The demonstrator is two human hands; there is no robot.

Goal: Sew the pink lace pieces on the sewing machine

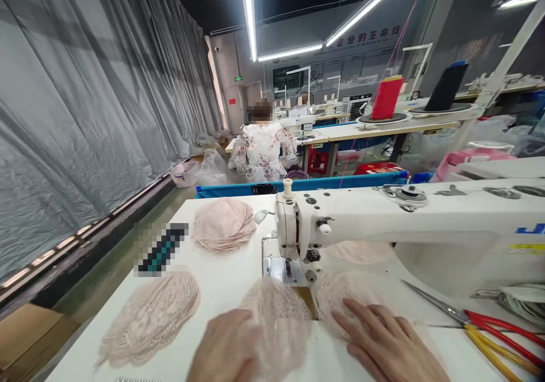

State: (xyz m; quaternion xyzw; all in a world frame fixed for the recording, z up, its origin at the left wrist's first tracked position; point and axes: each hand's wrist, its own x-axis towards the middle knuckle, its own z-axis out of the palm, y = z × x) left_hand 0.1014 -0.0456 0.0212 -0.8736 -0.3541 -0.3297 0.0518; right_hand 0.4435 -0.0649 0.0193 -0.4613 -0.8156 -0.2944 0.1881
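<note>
My left hand (227, 348) lies flat on a pale pink lace piece (276, 319) in front of the sewing machine (383, 223). My right hand (385, 342) rests, fingers spread, on the same lace to the right of the needle plate (283, 269). The lace runs up toward the presser foot. A stack of lace pieces (149, 317) lies at the near left, and another stack (223, 223) sits farther back on the white table (221, 280).
Scissors with red and yellow handles (485, 325) lie at the right. Red (386, 98) and black (447, 87) thread cones stand behind the machine. A person in a floral top (264, 146) sits at a far table. Grey curtain (85, 104) lines the left wall.
</note>
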